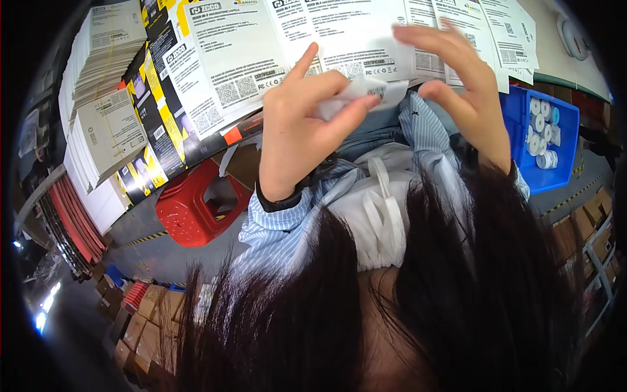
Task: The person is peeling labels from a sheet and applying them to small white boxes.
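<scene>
My left hand (304, 117) pinches a curled piece of white printed paper (392, 93) between thumb and bent fingers, with one finger stretched out over the sheets. Whether this piece is loose or the near edge of a larger sheet is hard to tell. To its right, my right hand (460, 85) has its thumb and fingers apart, slightly blurred, above the printed sheets; nothing shows in it. Beneath both hands, white printed sheets (241, 49) with codes and dark text overlap along the table. More sheets (506, 32) lie beyond the right hand.
Tall stacks of folded printed cards (111, 124) stand at the left on black and yellow printed sheets (157, 111). A red plastic stool (189, 209) is below the table's edge. At the right, a blue bin (562, 173) holds several white rolls (539, 124). Cardboard boxes (147, 326) sit lower left.
</scene>
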`<state>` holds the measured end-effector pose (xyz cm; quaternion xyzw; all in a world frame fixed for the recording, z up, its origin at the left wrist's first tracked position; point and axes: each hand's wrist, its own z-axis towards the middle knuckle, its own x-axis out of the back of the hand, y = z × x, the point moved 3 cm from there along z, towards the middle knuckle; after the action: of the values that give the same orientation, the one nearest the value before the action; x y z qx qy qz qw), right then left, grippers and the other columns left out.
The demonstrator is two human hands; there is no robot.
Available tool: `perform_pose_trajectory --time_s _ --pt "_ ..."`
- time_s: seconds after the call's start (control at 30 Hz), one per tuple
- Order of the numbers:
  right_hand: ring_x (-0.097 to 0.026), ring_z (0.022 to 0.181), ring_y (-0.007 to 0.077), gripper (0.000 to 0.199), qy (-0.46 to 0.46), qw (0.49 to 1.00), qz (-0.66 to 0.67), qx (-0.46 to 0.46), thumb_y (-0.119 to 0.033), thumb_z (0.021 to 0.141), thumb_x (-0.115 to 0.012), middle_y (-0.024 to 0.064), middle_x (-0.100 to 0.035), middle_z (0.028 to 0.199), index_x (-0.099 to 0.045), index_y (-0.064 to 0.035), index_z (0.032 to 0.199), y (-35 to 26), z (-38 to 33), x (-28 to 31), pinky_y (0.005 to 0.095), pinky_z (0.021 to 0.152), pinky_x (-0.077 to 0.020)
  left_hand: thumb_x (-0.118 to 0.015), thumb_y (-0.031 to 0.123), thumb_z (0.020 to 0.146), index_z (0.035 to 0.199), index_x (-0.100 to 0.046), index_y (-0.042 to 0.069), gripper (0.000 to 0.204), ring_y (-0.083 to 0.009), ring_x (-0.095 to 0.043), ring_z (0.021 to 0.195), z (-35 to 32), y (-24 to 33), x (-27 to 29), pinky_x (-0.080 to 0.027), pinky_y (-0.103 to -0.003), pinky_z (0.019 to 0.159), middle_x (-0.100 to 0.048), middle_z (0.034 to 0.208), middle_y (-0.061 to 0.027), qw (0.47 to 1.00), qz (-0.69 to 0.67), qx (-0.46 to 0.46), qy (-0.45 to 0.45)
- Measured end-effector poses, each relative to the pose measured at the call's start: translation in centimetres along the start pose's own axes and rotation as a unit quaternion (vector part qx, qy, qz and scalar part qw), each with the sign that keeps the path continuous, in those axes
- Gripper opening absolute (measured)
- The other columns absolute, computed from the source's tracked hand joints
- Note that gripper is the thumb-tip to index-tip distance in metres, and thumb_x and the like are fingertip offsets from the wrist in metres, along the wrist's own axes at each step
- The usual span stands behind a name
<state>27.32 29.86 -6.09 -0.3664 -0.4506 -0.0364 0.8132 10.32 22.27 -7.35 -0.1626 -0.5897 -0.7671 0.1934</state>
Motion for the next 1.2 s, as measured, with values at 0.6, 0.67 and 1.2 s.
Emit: perform_pose_trajectory --time_s 0.6,0.67,1.2 --pt "-0.059 0.085 0.0173 0.011 0.149 0.935 0.301 -0.118 0.002 0.077 -0.063 0.0107 -0.062 0.093 -0.063 0.0013 0.087 0.5 0.8 -0.1 0.0259 0.079 -0.0443 -0.065 -0.004 0.072 0.083 -0.062 -0.001 0.012 -0.0038 -0.045 0.056 -0.2 0.7 0.3 -0.035 -0.041 0.104 -0.057 0.06 -0.0028 0.997 -0.035 0.037 0.059" --pt "-0.057 0.101 0.0187 0.02 0.148 0.906 0.303 -0.256 -0.008 0.082 -0.061 0.0117 -0.063 0.102 -0.063 -0.0028 0.101 3.5 0.5 0.4 0.0325 0.09 -0.0415 -0.065 -0.003 0.072 0.075 -0.059 -0.002 0.006 -0.0043 -0.044 0.054 0.4 0.7 -0.3 -0.036 -0.04 0.104 -0.057 0.06 -0.0026 0.997 -0.057 0.035 0.026" --pt "-0.052 0.052 0.005 0.012 0.011 0.898 0.292 -0.33 -0.009 0.076 -0.071 0.0016 -0.061 0.062 -0.067 0.0019 0.079 5.5 3.2 -4.8 0.0189 0.047 -0.0411 -0.063 -0.001 0.071 0.071 -0.057 -0.001 0.006 -0.015 -0.052 0.048 0.1 -0.4 -0.9 -0.036 -0.042 0.103 -0.059 0.058 -0.0063 0.996 -0.015 0.051 -0.074"
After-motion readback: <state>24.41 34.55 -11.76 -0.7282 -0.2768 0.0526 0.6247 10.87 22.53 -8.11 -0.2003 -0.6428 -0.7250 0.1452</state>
